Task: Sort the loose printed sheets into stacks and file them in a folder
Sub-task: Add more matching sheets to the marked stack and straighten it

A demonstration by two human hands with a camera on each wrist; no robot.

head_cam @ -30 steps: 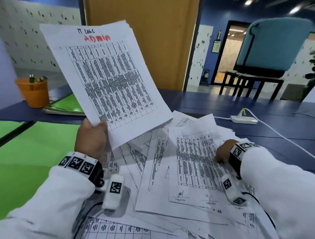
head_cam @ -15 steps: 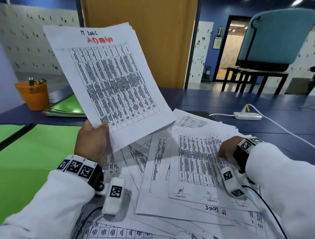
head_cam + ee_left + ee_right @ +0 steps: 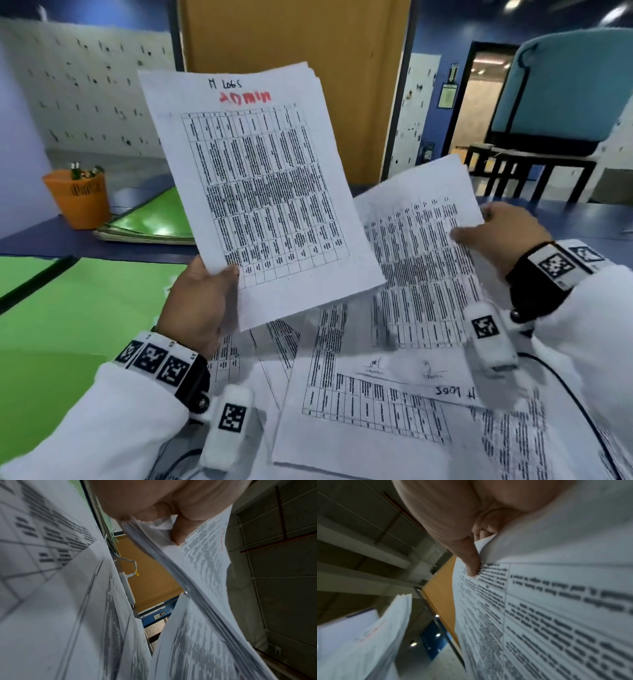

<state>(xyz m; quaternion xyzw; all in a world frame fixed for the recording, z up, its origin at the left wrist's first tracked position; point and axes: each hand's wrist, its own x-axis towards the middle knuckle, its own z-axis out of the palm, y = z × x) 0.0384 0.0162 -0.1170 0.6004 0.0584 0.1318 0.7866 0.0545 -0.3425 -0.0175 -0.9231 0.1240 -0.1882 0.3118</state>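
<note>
The left hand (image 3: 202,305) grips a thin stack of printed sheets (image 3: 253,192) by its lower left corner, thumb on the front, fingers behind; the left wrist view shows the thumb (image 3: 180,534) pressed onto the fanned edges. The stack stands nearly upright, its long axis running up and away from the person, with "M LOGS" and red "ADMIN" handwritten at the top. The right hand (image 3: 496,236) pinches a single printed sheet (image 3: 421,246) at its right edge, thumb on the printed face, and holds it lifted and tilted above the pile. That sheet sits just right of the held stack, its left edge tucked under the stack's lower right corner. Judging by this, the next move is a short leftward carry to lay the sheet against the stack, and the right hand is the nearer one to do it.

Below the stack, loose printed sheets (image 3: 359,404) lie overlapping on the blue counter (image 3: 34,240). Left of the stack lies a green folder (image 3: 154,222), and beyond that an orange pen cup (image 3: 80,198). A large green surface lies near the left sleeve.
</note>
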